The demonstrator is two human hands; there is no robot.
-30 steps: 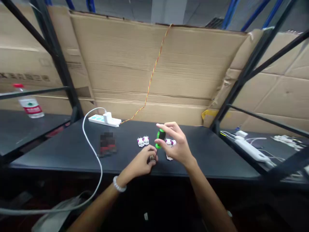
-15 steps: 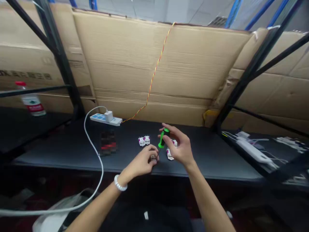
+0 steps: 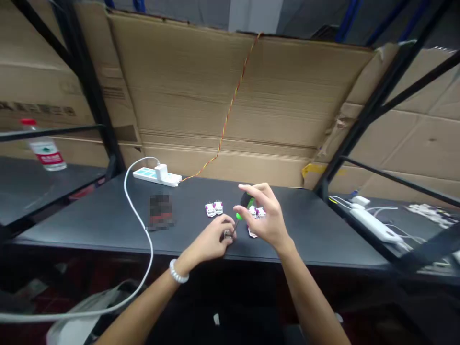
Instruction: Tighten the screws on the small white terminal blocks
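My left hand (image 3: 213, 238) is closed around a small white part (image 3: 227, 234) near the table's front edge. Fingers curved, my right hand (image 3: 264, 211) is round the green and black handle of a screwdriver (image 3: 246, 200), whose thin shaft slants down to the part in my left hand. Two small white and purple pieces (image 3: 214, 208) lie side by side beyond my left hand. More such pieces (image 3: 260, 212) lie behind and beside my right hand, partly hidden by it.
A white power strip (image 3: 157, 176) with a plug and cable lies at the back left, a blurred dark object (image 3: 160, 211) nearer. A bottle (image 3: 46, 149) stands far left. Black shelf posts (image 3: 350, 134) and cardboard enclose the black table (image 3: 312, 230); another strip (image 3: 375, 225) lies right.
The fingers of my right hand have spread wider around the handle, and the handle has turned and tilted. My left hand is nearly unmoved. The picture is darker at the top.
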